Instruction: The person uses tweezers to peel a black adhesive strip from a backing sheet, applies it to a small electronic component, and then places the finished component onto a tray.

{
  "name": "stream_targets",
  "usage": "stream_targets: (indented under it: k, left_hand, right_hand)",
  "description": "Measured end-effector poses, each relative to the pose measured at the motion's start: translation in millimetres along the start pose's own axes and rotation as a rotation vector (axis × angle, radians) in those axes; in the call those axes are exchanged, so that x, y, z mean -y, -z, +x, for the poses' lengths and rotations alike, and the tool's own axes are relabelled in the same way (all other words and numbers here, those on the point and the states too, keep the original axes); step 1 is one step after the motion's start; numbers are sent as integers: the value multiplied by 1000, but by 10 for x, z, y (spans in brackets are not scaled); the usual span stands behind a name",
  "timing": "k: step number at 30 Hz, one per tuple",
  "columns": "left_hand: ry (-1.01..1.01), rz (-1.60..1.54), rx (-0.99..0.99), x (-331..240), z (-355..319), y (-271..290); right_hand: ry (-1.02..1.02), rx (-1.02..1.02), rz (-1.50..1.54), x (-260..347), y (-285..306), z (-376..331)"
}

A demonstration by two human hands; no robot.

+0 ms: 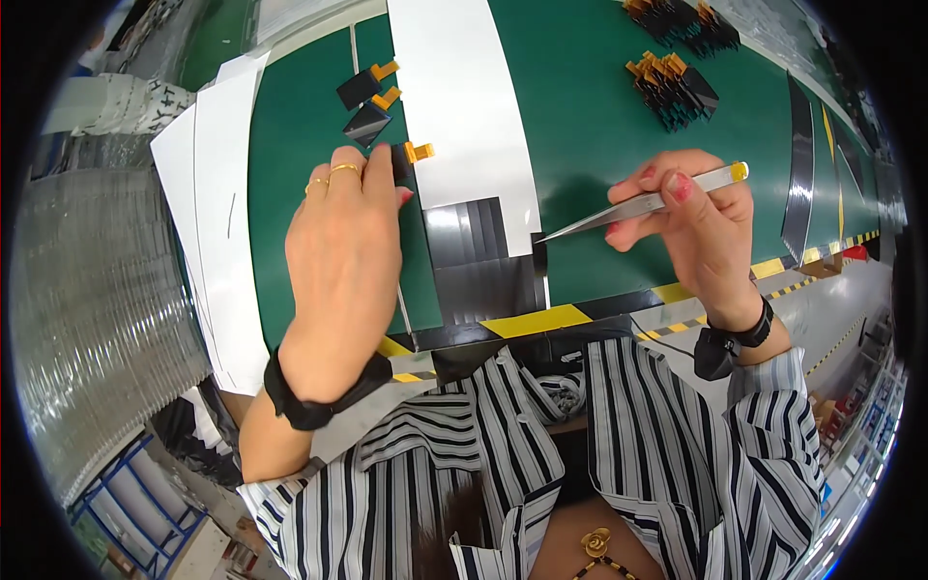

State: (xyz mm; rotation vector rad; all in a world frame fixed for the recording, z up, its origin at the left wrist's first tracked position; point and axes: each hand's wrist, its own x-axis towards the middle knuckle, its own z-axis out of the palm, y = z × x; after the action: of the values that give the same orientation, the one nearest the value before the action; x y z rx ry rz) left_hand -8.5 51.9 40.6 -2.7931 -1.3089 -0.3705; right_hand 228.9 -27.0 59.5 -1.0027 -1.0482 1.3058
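My left hand [346, 222] is over the left part of the green mat, its fingertips closed on a small black display panel [400, 162] with an orange flex tail. Most of that panel is hidden by the fingers. Just beyond it lie two similar panels [367, 124]. My right hand [710, 217] grips metal tweezers [643, 205]. Their tip meets a narrow black strip [538, 240] at the right edge of a white sheet [464, 106]. Black film pieces [469, 232] lie on the sheet's near end.
Piles of flex-tailed panels [674, 89] sit at the far right of the green mat [590, 116]. Long black strips [798, 169] lie further right. Yellow-black tape [536, 321] lines the near table edge. White sheets [222, 232] and clear ribbed plastic [106, 280] occupy the left.
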Motion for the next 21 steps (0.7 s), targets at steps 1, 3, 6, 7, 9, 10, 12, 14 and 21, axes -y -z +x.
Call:
stream_targets:
  k: [1, 3, 6, 7, 9, 10, 12, 14, 21]
  left_hand:
    - [44, 87, 27, 33, 12, 28]
    - [32, 17, 27, 79, 6, 51]
    - [0, -133, 25, 88, 41, 87]
    - [41, -233, 89, 74, 49, 110]
    - [120, -433, 216, 50, 80, 153]
    - [118, -430, 211, 33, 132, 158]
    - [360, -1113, 99, -11, 320, 144]
    - [466, -1457, 28, -18, 467, 120]
    - [564, -1696, 35, -56, 605, -110]
  right_hand:
    - [12, 24, -12, 3, -23, 24]
    - [6, 22, -7, 21, -56, 77]
    - [-5, 7, -6, 46, -35, 184]
    - [92, 53, -54, 33, 1, 250]
    - [289, 142, -152, 15, 67, 366]
    - [295, 143, -153, 15, 87, 393]
    - [328, 63, -114, 30, 115, 446]
    - [354, 24, -102, 63, 117, 469]
    - [455, -97, -70, -24, 139, 431]
